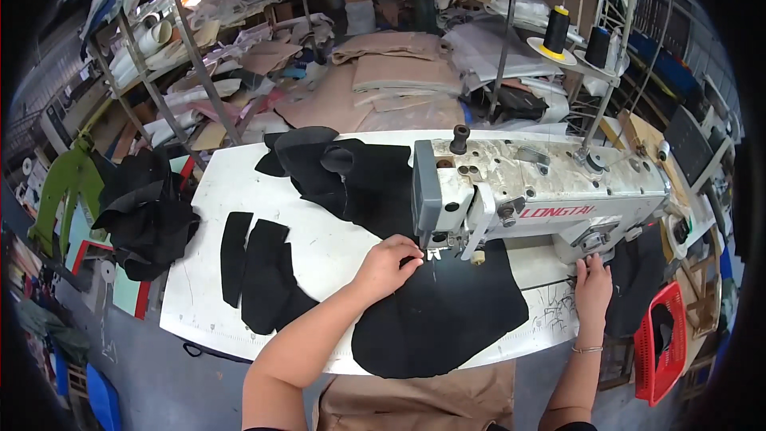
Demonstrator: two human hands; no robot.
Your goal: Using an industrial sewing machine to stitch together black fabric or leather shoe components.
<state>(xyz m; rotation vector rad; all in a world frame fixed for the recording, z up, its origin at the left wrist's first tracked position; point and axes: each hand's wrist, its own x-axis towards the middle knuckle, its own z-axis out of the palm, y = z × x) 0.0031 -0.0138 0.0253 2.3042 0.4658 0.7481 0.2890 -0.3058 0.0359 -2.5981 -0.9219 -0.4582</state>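
Note:
A white sewing machine stands on the right half of a white table. Under its presser foot lies a large black fabric piece with a rounded near edge. My left hand is closed on the fabric just left of the presser foot, fingertips together. At the right, my right hand has its fingers apart beside the dial low on the machine; it holds nothing that I can see. More black fabric lies bunched behind the left hand, reaching to the machine.
Two cut black pieces lie on the table's left. A black fabric heap sits beyond its left edge. A red basket stands at the lower right. Thread cones rise behind the machine; shelves of material fill the back.

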